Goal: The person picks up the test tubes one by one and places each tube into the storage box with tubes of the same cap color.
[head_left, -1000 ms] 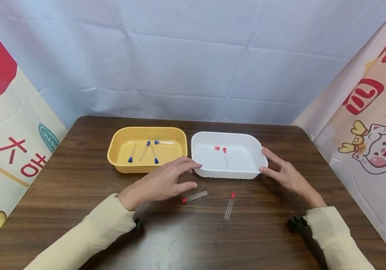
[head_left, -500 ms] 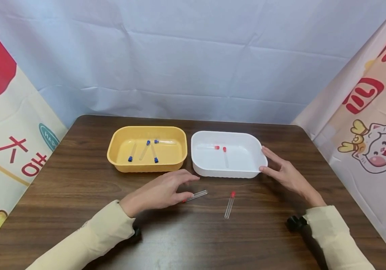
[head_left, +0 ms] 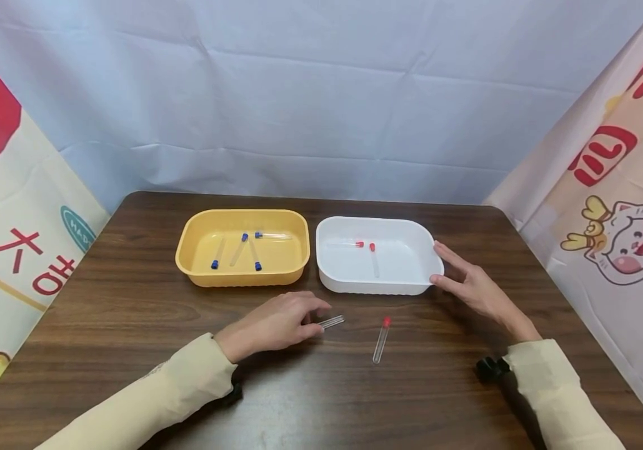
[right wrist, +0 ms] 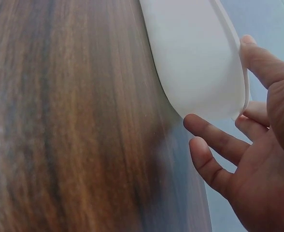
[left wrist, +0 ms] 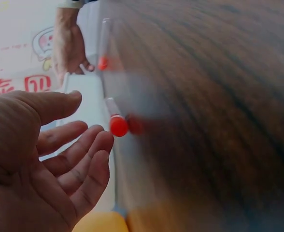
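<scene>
My left hand [head_left: 276,320] is low over the table, just above a clear test tube [head_left: 333,322] whose cap end it hides in the head view. In the left wrist view that tube's red cap [left wrist: 118,125] shows beyond the fingertips, and a gap separates thumb and fingers. My right hand [head_left: 481,296] touches the right end of a white plastic tray [head_left: 377,287]; the right wrist view shows its thumb [right wrist: 258,58] at the rim and loosely spread fingers against the end. Two red-capped tubes lie in this tray. Another red-capped test tube [head_left: 380,340] lies in front of it.
Left of the white tray stands a yellow plastic tray [head_left: 242,279] holding several blue-capped test tubes [head_left: 254,255]. Both trays sit toward the back of the dark wooden table [head_left: 321,400]. A pale cloth [head_left: 310,112] hangs behind the table, with printed cloths at the sides.
My left hand has come away from the white tray's front left corner, moving down toward me over the nearer tube's cap. The right hand stays at the tray's end.
</scene>
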`<act>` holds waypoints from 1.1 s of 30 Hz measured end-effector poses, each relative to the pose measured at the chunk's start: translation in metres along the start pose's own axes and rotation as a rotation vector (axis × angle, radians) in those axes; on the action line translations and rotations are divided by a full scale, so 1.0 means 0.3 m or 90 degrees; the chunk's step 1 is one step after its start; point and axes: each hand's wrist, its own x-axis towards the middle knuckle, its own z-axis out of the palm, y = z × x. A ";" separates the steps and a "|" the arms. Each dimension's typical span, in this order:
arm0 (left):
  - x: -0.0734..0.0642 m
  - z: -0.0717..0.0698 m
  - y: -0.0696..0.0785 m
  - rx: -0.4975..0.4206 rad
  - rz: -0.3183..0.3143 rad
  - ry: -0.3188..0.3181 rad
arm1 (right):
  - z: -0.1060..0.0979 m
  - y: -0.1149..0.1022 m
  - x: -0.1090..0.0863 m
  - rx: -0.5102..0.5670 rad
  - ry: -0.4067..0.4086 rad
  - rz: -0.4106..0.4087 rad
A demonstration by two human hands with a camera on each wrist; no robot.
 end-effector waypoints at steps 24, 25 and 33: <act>0.034 0.045 0.017 -0.007 -0.016 0.026 | -0.003 -0.008 0.001 -0.008 -0.008 0.019; 0.035 0.046 0.018 -0.017 -0.019 0.026 | -0.003 -0.008 0.001 -0.007 -0.008 0.019; 0.043 0.062 0.038 -0.106 -0.072 0.010 | -0.002 -0.004 -0.001 0.005 -0.004 0.006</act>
